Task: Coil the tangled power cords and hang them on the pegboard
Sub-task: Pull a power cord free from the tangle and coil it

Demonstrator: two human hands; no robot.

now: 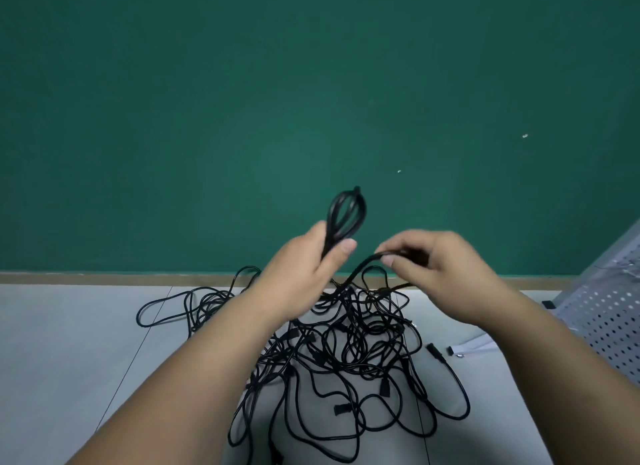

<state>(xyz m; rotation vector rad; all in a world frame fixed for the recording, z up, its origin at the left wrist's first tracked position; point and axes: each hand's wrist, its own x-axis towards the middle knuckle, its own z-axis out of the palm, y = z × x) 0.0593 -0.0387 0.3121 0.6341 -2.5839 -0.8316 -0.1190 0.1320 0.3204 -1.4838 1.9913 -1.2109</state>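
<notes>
Black cords (346, 353) lie in one tangled heap on the floor (69, 343); the left grip (304, 260) holds one coil (346, 215), the right grip (440, 267) pinches one strand (363, 265), with one pegboard (609, 312) at right.

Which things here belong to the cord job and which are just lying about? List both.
Job: the coil in the left hand, the strand pinched by the right hand, the tangled pile of cords, the pegboard.
Just there: the green wall, the floor, the skirting strip.
</notes>
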